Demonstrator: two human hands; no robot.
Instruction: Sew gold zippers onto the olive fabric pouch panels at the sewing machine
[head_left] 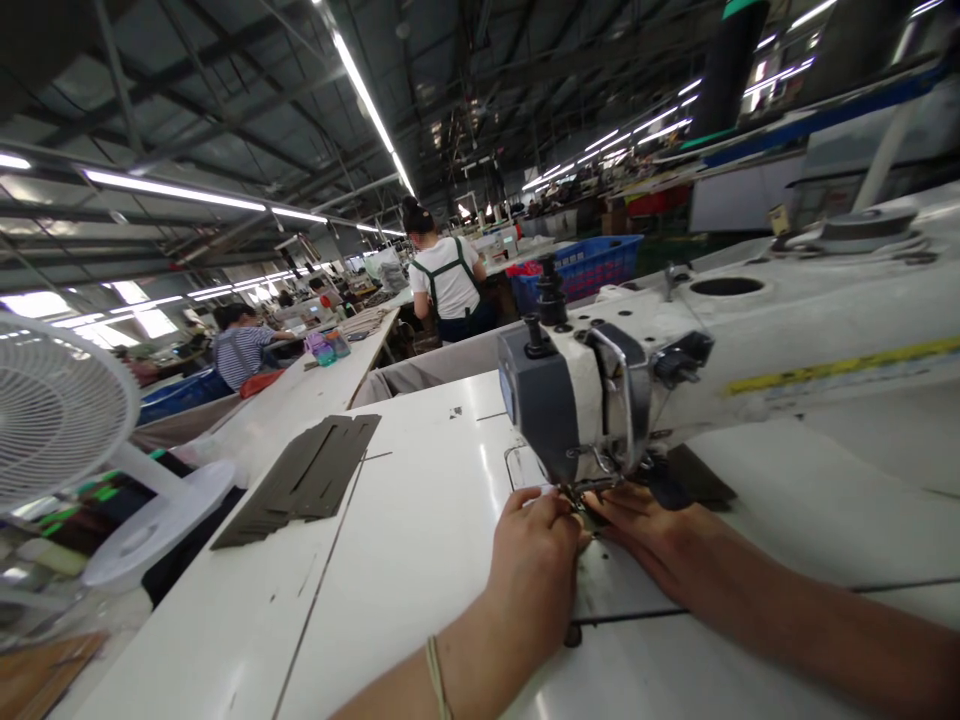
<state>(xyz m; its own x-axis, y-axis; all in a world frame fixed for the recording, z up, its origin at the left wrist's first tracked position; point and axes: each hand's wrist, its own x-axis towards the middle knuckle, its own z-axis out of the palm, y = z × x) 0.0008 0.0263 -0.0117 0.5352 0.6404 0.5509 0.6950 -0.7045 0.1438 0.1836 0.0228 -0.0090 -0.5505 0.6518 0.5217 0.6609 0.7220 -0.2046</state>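
Note:
A white and grey sewing machine [574,400] stands on the white table. Under its needle lies a small dark green piece of fabric [592,518], mostly covered by fingers. My left hand [536,555], a thin band at its wrist, has its fingers curled at the left of the presser foot, on the edge of that piece. From the right, my right hand [649,525] presses its closed fingers on the same piece beside the needle. Dark fabric [697,475] lies behind my right hand. Flat dark grey-green pieces [304,475] overlap in a pile on the table's left part.
A white fan [161,520] stands at the left edge. Beyond the table are a person in a white shirt [448,280], another in stripes [240,350], and a blue basket [600,262]. Purple and teal bottles [321,348] stand on the farther table.

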